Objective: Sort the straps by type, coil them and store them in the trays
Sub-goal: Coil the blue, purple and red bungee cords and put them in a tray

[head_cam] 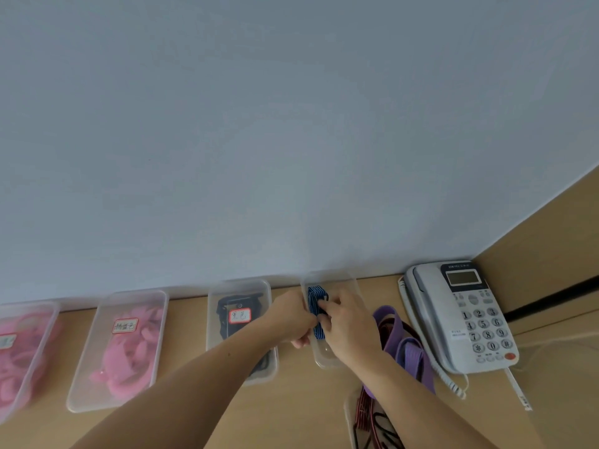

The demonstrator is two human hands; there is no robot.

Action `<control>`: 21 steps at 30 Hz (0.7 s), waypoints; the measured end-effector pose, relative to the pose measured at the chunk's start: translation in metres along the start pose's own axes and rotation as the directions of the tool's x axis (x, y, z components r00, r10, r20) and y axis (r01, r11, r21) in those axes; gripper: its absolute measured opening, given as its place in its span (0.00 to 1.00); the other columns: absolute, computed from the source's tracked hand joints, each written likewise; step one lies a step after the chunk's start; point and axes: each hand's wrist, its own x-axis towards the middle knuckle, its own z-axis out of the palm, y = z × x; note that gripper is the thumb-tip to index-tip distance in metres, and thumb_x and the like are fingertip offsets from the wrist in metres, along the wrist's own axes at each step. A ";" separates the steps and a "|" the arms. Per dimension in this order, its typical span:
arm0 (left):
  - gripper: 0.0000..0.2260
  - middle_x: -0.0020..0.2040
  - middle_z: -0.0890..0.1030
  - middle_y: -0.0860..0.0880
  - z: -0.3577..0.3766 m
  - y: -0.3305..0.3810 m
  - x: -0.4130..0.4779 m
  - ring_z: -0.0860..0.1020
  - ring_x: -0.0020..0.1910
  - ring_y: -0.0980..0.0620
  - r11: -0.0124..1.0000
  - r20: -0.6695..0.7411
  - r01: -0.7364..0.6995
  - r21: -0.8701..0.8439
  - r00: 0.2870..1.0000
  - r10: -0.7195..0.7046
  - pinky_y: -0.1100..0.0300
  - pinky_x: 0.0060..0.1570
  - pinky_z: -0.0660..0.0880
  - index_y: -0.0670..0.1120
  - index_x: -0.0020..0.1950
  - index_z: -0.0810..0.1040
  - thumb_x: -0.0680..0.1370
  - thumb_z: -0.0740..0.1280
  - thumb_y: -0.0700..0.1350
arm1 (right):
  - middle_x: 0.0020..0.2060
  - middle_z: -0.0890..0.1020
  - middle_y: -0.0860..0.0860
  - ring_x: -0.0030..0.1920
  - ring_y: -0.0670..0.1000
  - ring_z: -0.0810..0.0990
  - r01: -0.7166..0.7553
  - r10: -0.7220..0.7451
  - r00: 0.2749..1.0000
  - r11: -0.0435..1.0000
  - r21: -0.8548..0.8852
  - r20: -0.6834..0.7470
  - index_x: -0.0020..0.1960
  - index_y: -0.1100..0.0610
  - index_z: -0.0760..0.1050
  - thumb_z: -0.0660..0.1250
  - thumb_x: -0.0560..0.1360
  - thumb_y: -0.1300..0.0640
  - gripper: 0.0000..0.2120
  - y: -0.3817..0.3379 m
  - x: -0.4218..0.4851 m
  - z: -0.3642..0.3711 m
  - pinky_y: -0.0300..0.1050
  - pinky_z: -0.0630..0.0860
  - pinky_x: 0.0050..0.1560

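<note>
A coiled blue strap (315,299) with pale stripes lies in a clear tray (348,280) against the wall. My left hand (291,319) grips the strap's left side and my right hand (345,322) pinches its right side and black clip. Left of that stands a clear tray (240,285) of black straps with a red-edged label. Further left are two clear trays (129,299) (29,309) of pink straps. A purple strap (405,348) lies loose on the desk under my right forearm, with red-and-black straps (369,416) in a clear tray at the bottom edge.
A grey desk telephone (466,315) with a coiled cord sits at the right. A pale blue wall (259,124) rises right behind the trays. A wooden side panel (551,234) closes off the desk on the right.
</note>
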 end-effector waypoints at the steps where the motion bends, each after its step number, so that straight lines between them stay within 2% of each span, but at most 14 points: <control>1: 0.09 0.33 0.82 0.41 0.001 0.000 0.000 0.80 0.30 0.46 0.999 -0.007 -0.018 0.032 1.000 0.018 0.53 0.41 0.83 0.38 0.43 0.78 0.73 0.58 0.36 | 0.51 0.78 0.53 0.52 0.55 0.77 -0.002 0.002 1.000 1.000 0.022 0.000 0.61 0.55 0.80 0.66 0.78 0.54 0.13 0.000 -0.001 0.002 0.50 0.78 0.47; 3: 0.06 0.32 0.79 0.46 0.002 0.001 0.001 0.78 0.32 0.47 0.980 -0.029 -0.083 0.183 0.996 0.090 0.53 0.37 0.78 0.44 0.37 0.73 0.73 0.60 0.39 | 0.52 0.79 0.53 0.53 0.54 0.77 -0.028 0.024 0.999 0.994 0.107 0.035 0.64 0.55 0.79 0.66 0.79 0.55 0.15 0.000 0.000 0.004 0.49 0.77 0.51; 4: 0.04 0.36 0.78 0.48 0.003 0.001 0.002 0.77 0.36 0.48 0.953 -0.064 -0.101 0.285 0.990 0.124 0.55 0.36 0.75 0.45 0.38 0.71 0.74 0.61 0.41 | 0.53 0.79 0.53 0.54 0.54 0.77 -0.047 0.040 0.998 0.986 0.158 0.046 0.64 0.56 0.79 0.66 0.79 0.55 0.15 0.000 0.000 0.005 0.49 0.76 0.53; 5: 0.02 0.43 0.77 0.48 0.003 0.000 0.004 0.76 0.41 0.48 0.922 -0.095 -0.117 0.369 0.982 0.162 0.58 0.38 0.73 0.45 0.43 0.72 0.74 0.62 0.43 | 0.54 0.79 0.52 0.53 0.54 0.78 -0.063 0.055 0.997 0.978 0.201 0.046 0.63 0.57 0.79 0.67 0.78 0.56 0.15 0.001 0.001 0.005 0.48 0.76 0.54; 6: 0.09 0.52 0.76 0.46 0.004 -0.003 0.007 0.75 0.49 0.47 0.891 -0.131 -0.125 0.437 0.971 0.201 0.59 0.44 0.72 0.45 0.53 0.72 0.74 0.64 0.46 | 0.54 0.80 0.52 0.52 0.52 0.79 -0.077 0.070 0.997 0.969 0.234 0.040 0.62 0.58 0.79 0.68 0.77 0.57 0.14 0.001 0.001 0.006 0.46 0.76 0.53; 8: 0.27 0.69 0.67 0.46 0.004 -0.007 0.012 0.68 0.66 0.43 0.810 -0.149 -0.181 0.557 0.938 0.312 0.54 0.59 0.71 0.47 0.71 0.64 0.74 0.66 0.49 | 0.52 0.81 0.50 0.49 0.49 0.80 -0.102 0.098 0.995 0.956 0.274 0.027 0.59 0.57 0.79 0.69 0.76 0.58 0.12 0.000 0.002 0.005 0.41 0.75 0.50; 10: 0.28 0.77 0.60 0.49 0.003 -0.010 0.015 0.56 0.76 0.44 0.673 -0.063 -0.265 0.690 0.905 0.421 0.50 0.69 0.66 0.50 0.75 0.62 0.76 0.64 0.48 | 0.50 0.81 0.48 0.46 0.47 0.78 -0.121 0.116 0.993 0.945 0.304 0.032 0.54 0.56 0.80 0.70 0.75 0.58 0.08 -0.001 0.002 0.004 0.37 0.73 0.46; 12: 0.25 0.78 0.59 0.52 0.002 -0.015 0.019 0.49 0.79 0.45 0.557 0.038 -0.305 0.773 0.898 0.439 0.49 0.73 0.62 0.52 0.75 0.64 0.78 0.61 0.49 | 0.48 0.81 0.48 0.46 0.48 0.78 -0.119 0.112 0.993 0.943 0.311 0.040 0.52 0.55 0.79 0.70 0.75 0.59 0.07 -0.001 0.001 0.002 0.39 0.74 0.46; 14: 0.23 0.77 0.61 0.53 0.003 -0.019 0.022 0.48 0.79 0.44 0.500 0.065 -0.303 0.811 0.896 0.439 0.49 0.73 0.61 0.53 0.76 0.63 0.80 0.60 0.50 | 0.47 0.81 0.47 0.46 0.49 0.78 -0.096 0.091 0.995 0.945 0.311 0.031 0.52 0.55 0.79 0.70 0.74 0.61 0.07 0.001 0.000 0.000 0.39 0.73 0.45; 17: 0.22 0.76 0.64 0.53 0.005 -0.019 0.023 0.51 0.79 0.44 0.475 0.048 -0.296 0.829 0.884 0.466 0.49 0.71 0.62 0.52 0.74 0.66 0.79 0.60 0.51 | 0.48 0.81 0.46 0.48 0.47 0.77 -0.081 0.079 0.997 0.957 0.279 0.020 0.53 0.55 0.80 0.70 0.74 0.59 0.08 0.003 -0.002 -0.003 0.36 0.70 0.45; 21: 0.23 0.75 0.65 0.52 0.004 -0.019 0.025 0.53 0.79 0.46 0.482 0.011 -0.287 0.828 0.867 0.498 0.49 0.71 0.62 0.51 0.74 0.67 0.78 0.60 0.49 | 0.45 0.81 0.49 0.46 0.49 0.79 -0.077 0.085 0.996 0.953 0.293 -0.015 0.51 0.57 0.80 0.70 0.74 0.60 0.06 0.006 -0.004 -0.005 0.39 0.74 0.45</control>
